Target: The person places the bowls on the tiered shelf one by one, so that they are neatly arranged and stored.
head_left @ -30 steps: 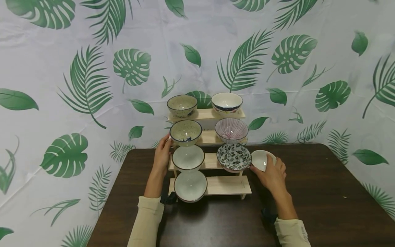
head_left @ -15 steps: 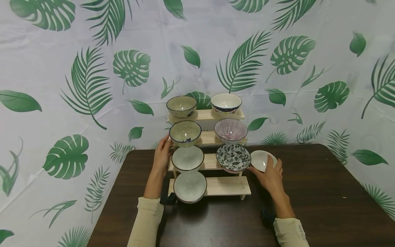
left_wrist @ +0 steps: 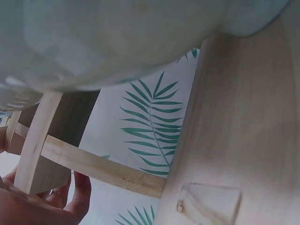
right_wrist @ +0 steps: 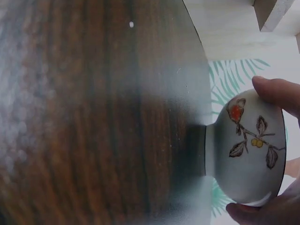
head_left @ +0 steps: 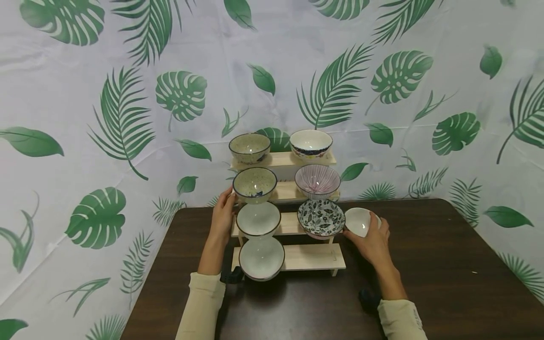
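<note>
My right hand [head_left: 374, 238] grips a small white bowl [head_left: 356, 221] beside the right end of the stepped wooden stand [head_left: 314, 257]. In the right wrist view, this bowl [right_wrist: 255, 150] shows a painted branch with leaves and fruit, its foot right at the dark tabletop. Thumb and fingers sit on opposite sides of its rim. On the stand's left side, my left hand [head_left: 223, 215] grips the wooden frame, beside a speckled green bowl [head_left: 255, 184]. In the left wrist view the fingers [left_wrist: 80, 194] curl behind an upright wooden piece [left_wrist: 40, 140].
Pale bowls [head_left: 261, 258] line the stand's lower left. At right are a black-and-white leaf bowl [head_left: 321, 217], a pink-striped bowl [head_left: 318, 181] and a white bowl with a dark band [head_left: 311, 143]. Another speckled bowl [head_left: 249, 147] stands top left. Leaf-print cloth [head_left: 238, 47] hangs behind the dark table [head_left: 446, 283].
</note>
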